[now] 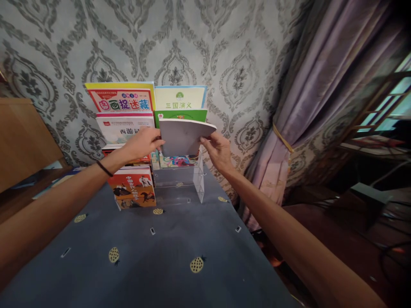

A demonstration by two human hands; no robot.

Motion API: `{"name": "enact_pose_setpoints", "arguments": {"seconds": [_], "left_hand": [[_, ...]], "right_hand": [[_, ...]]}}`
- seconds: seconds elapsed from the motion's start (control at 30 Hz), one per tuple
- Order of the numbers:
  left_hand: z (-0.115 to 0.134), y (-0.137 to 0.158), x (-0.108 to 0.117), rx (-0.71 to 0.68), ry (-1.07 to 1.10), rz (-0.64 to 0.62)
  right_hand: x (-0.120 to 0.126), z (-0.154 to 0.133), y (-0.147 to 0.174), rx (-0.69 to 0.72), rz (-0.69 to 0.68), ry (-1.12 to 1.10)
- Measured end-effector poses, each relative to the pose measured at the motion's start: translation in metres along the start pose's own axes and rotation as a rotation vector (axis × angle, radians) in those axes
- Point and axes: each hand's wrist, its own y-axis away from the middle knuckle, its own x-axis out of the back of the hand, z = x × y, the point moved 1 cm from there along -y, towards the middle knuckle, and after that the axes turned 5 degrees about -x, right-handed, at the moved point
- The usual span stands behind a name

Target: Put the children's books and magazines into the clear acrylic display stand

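A thin book with a plain grey face (184,137) is between my hands, upright and bowed slightly along its top edge. My left hand (146,143) is closed at its left edge, thumb and fingertips close together. At the upper right corner, my right hand (220,149) pinches the book between thumb and fingers. Behind it stand a green book (192,114) and a pale yellow book (180,96) with a blue edge. Below, a colourful cover (180,161) shows in part. All these are in a clear tiered rack (199,177), whose right side panel is visible.
The rack's left column holds a red picture book (120,100), a white book (115,128) and an orange book (136,188) in front. A dark blue cloth (160,265) with pineapples covers the table. A wooden cabinet (27,141) stands left; a tied curtain (305,94) hangs right.
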Motion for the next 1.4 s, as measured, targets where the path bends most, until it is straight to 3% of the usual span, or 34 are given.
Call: {"name": "enact_pose_setpoints", "arguments": {"seconds": [0.17, 0.33, 0.43, 0.77, 1.13, 1.4], "left_hand": [[0.002, -0.002, -0.005, 0.052, -0.057, 0.010], [0.009, 0.000, -0.001, 0.045, 0.056, 0.209], [0.012, -0.001, 0.003, 0.010, -0.007, 0.282], [0.008, -0.006, 0.002, -0.017, -0.337, 0.240], [0.006, -0.005, -0.002, 0.010, -0.271, 0.200], [0.013, -0.006, 0.003, 0.010, -0.358, 0.174]], "right_hand": [[-0.002, 0.008, 0.001, -0.046, -0.018, -0.034], [-0.004, 0.016, 0.001, -0.084, -0.016, -0.048], [-0.006, 0.019, 0.000, -0.103, -0.024, -0.048], [-0.006, 0.028, 0.011, -0.167, -0.065, 0.100], [-0.012, 0.028, 0.015, -0.195, -0.021, 0.135], [-0.016, 0.023, 0.017, -0.170, 0.095, 0.208]]}}
